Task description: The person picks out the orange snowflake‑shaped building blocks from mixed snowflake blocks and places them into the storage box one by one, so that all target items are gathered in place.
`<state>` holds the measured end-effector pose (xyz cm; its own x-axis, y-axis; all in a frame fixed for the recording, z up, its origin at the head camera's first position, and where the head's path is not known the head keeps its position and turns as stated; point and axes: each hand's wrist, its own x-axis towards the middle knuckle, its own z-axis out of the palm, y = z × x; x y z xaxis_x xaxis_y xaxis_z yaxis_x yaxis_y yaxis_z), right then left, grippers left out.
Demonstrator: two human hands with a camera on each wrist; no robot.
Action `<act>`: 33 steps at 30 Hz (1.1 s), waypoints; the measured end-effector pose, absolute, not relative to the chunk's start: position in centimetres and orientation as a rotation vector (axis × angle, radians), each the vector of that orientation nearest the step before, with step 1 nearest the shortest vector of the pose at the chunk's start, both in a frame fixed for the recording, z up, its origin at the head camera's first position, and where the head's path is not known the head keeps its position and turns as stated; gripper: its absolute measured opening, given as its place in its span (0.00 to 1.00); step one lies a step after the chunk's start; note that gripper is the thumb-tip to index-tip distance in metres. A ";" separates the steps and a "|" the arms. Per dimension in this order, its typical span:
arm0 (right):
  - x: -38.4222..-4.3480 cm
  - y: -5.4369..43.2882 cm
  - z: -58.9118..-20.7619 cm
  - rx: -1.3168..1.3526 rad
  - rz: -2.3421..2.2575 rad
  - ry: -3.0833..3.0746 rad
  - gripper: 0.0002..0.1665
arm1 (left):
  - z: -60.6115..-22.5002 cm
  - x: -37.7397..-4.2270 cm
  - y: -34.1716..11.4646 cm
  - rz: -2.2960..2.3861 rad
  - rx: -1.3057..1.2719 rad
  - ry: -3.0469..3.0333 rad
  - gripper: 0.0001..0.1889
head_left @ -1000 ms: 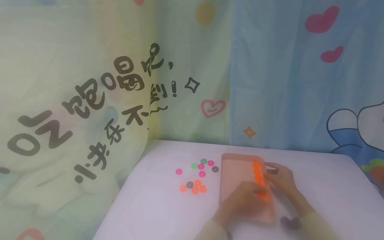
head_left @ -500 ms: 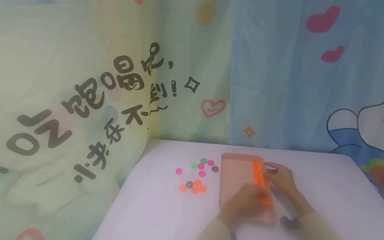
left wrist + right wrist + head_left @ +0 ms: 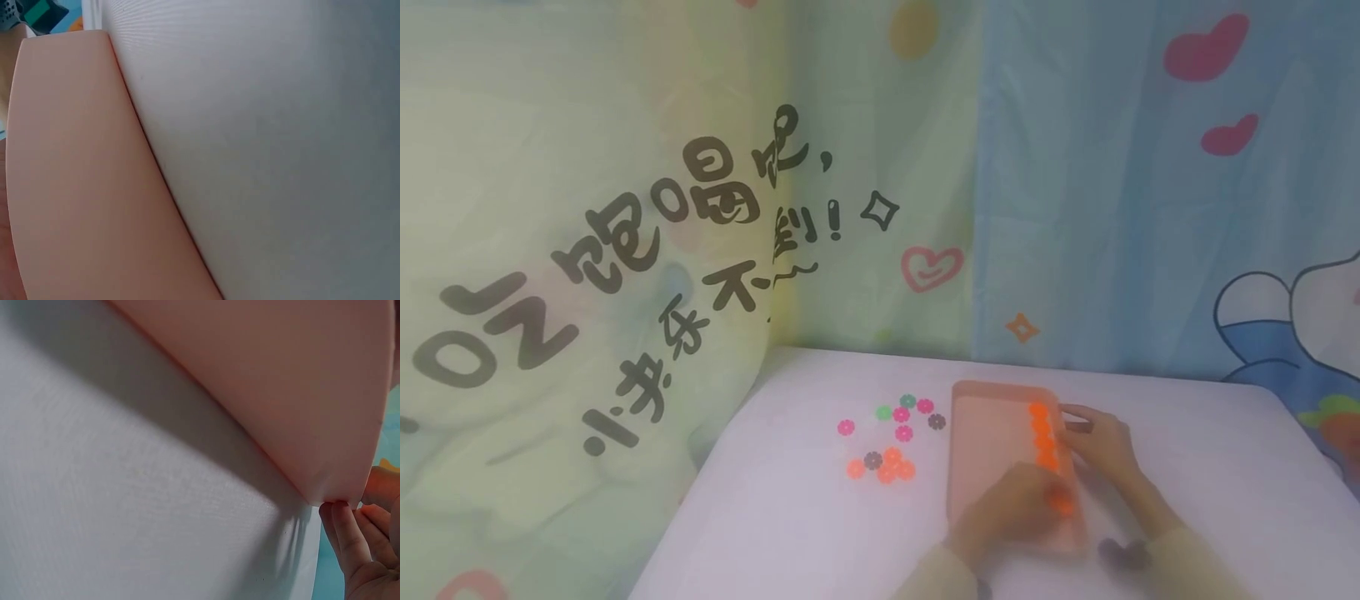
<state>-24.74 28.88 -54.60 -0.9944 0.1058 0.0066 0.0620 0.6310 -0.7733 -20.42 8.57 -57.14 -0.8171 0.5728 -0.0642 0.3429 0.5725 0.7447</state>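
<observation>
A shallow pink tray (image 3: 992, 425) lies on the white table, with a column of orange flower-shaped discs (image 3: 1042, 437) along the inside of its right wall. My left hand (image 3: 1011, 504) reaches over the tray's near half, its fingers curled at an orange disc (image 3: 1060, 500) at the lower end of the column; the fingertips are partly hidden and blurred. At the tray's right side, my right hand (image 3: 1105, 442) grips the rim. The right wrist view shows its fingers (image 3: 350, 534) against the tray's outer wall. Only the tray's outer wall (image 3: 81, 162) fills the left wrist view.
Left of the tray, loose flower-shaped discs lie on the table (image 3: 760, 517): pink (image 3: 846, 427), green (image 3: 883, 413), dark grey (image 3: 872, 461) and several orange ones (image 3: 892, 457). Printed curtains (image 3: 880, 283) hang behind the table and along its left side.
My left hand has shifted slightly toward the near right, down the column, uncovering more orange discs above it. The right hand and the tray have stayed in place.
</observation>
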 end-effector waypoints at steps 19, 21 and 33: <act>-25.0 29.0 -55.0 -0.108 1.265 -2.765 0.31 | -56.3 -20.4 9.1 0.890 0.914 2.685 0.16; -25.0 29.1 -55.0 -0.108 1.271 -2.760 0.31 | -55.9 -20.3 9.1 0.883 0.932 2.691 0.15; -25.0 29.3 -55.2 -0.038 1.248 -2.704 0.29 | -55.8 -20.5 8.7 1.087 0.857 2.668 0.09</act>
<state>-25.03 29.27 -55.17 -0.9863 0.0913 0.1370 -0.0451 0.6508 -0.7579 -20.51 8.66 -55.75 -0.8289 0.5529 0.0856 0.4552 0.5775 0.6777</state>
